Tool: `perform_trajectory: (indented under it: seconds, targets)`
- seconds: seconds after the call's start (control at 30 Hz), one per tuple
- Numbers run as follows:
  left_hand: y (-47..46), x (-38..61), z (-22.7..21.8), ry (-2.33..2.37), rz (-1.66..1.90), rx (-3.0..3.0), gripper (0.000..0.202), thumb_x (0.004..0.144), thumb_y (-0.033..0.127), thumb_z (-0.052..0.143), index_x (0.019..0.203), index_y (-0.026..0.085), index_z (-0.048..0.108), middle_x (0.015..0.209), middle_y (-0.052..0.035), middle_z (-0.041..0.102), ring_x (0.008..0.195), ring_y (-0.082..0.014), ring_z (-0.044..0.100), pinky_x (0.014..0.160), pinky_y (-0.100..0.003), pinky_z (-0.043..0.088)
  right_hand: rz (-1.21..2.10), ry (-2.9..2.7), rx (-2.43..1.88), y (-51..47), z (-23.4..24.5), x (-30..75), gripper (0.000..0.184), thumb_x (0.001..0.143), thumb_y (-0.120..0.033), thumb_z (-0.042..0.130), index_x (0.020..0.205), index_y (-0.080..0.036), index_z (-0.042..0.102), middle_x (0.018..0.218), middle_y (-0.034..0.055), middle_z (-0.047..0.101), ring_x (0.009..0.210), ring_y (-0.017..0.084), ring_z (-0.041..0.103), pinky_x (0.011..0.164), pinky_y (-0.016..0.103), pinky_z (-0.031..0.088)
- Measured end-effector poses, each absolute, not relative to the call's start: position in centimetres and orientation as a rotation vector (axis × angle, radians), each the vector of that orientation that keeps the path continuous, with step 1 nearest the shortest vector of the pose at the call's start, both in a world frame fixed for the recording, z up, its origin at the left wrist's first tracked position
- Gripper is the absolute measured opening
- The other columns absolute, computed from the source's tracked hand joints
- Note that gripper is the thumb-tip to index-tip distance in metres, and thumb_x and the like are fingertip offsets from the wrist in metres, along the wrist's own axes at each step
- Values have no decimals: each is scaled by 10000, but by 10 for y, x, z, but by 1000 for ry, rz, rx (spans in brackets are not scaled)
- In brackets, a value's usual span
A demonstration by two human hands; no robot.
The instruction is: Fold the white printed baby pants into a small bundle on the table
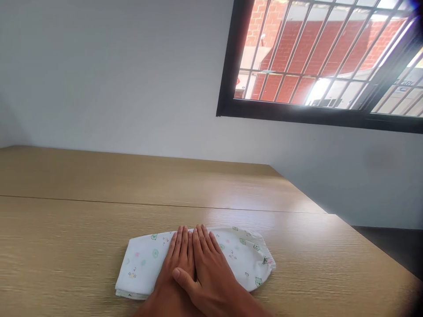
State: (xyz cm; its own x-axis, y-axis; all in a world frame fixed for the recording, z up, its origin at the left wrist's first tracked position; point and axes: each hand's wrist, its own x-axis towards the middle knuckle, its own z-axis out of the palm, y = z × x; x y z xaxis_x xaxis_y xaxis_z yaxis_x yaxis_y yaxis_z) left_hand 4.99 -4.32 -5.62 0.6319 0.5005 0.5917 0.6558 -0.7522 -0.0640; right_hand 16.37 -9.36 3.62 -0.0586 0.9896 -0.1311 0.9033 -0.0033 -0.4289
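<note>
cloth [145,268] of white cotton with small green animal prints, folded into a long flat band, lies on a wood-grain tabletop [82,246], low in the head view and a little left of the middle. the step in hand looks like smoothing: the left hand [175,264] and the right hand [211,277] both press palm-down on the middle of the band, side by side, with the right thumb [180,276] lapping over the left hand. the fingers [201,240] of both hands lie straight and close together, flat on the fabric, pinching nothing. the next move would call for working the fingertips under an edge, since none of the cloth is gathered up. the band's long axis runs across the table from left to right, rising slightly to the right, roughly along a seam [132,199] in the tabletop. its left end is squared and thick with folds; its right end narrows and rounds off at a hem with a small tag [268,260]. beyond the table are a white wall [99,75] and a barred, black-framed window [317,57] with red brick [291,53] outside.
</note>
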Motion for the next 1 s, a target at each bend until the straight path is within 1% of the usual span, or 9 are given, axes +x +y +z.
perform_trajectory:
  seconds: [0.07,0.17,0.23,0.37,0.43,0.5,0.67,0.83,1.0]
  targets:
    - [-43,52,-57,-932,-800,-2606,1012,808,552,500,1570,41,74,1565,-232,291,1439,-397,267,1142,-514,199,608,-2060,-2001,-93,38,165,903,932,-683,410,1577,-123,118,1635,108,48,1519,292,-7,1251,509,83]
    - [-41,53,-59,-917,-823,-2569,997,819,486,495,1575,57,6,1552,-219,330,1447,-388,257,1154,-521,158,601,-2065,-1982,-92,36,166,917,915,-700,432,1579,-148,123,1637,95,54,1520,290,-8,1252,511,77]
    - [-41,53,-59,-970,-792,-2575,977,851,485,481,1575,62,-21,1566,-219,304,1458,-385,236,1167,-533,133,595,-2066,-1977,-92,34,166,927,909,-710,434,1580,-161,106,1638,85,42,1520,285,-20,1253,506,70]
    - [-45,52,-53,-954,-708,-2702,992,850,665,452,1576,69,131,1597,-224,219,1471,-419,181,1178,-588,39,587,-2070,-2003,-93,32,164,886,937,-662,418,1578,-151,81,1635,88,18,1517,280,-38,1253,501,58]
    - [-46,51,-50,-957,-712,-2720,958,846,656,459,1563,70,211,1597,-224,221,1471,-429,171,1175,-598,-5,599,-2072,-2013,-93,33,164,858,950,-633,413,1576,-146,87,1634,88,24,1517,277,-38,1253,498,56]
    - [-46,48,-48,-952,-709,-2738,951,850,667,455,1557,70,237,1598,-222,219,1473,-427,164,1176,-589,-44,611,-2066,-2021,-93,34,163,861,950,-638,409,1575,-142,85,1634,87,23,1517,274,-40,1254,491,52]
    - [-43,42,-43,-827,-684,-2810,1151,791,867,379,1582,80,96,1604,-212,205,1487,-404,130,1189,-537,-91,601,-2053,-2018,-93,35,163,872,955,-668,371,1573,-127,75,1633,94,11,1515,273,-61,1255,483,29]
    - [-45,46,-42,-906,-724,-2762,1145,820,858,344,1579,89,-35,1592,-228,232,1473,-413,184,1184,-574,-65,610,-2059,-2006,-93,34,162,877,954,-658,393,1573,-116,87,1630,106,25,1514,287,-42,1256,492,37]
    - [-49,47,-39,-884,-699,-2807,1195,765,912,338,1582,128,-43,1603,-224,197,1469,-447,163,1167,-614,-63,559,-2051,-2009,-93,33,163,872,960,-664,380,1572,-107,109,1630,111,37,1514,289,-41,1256,495,40]
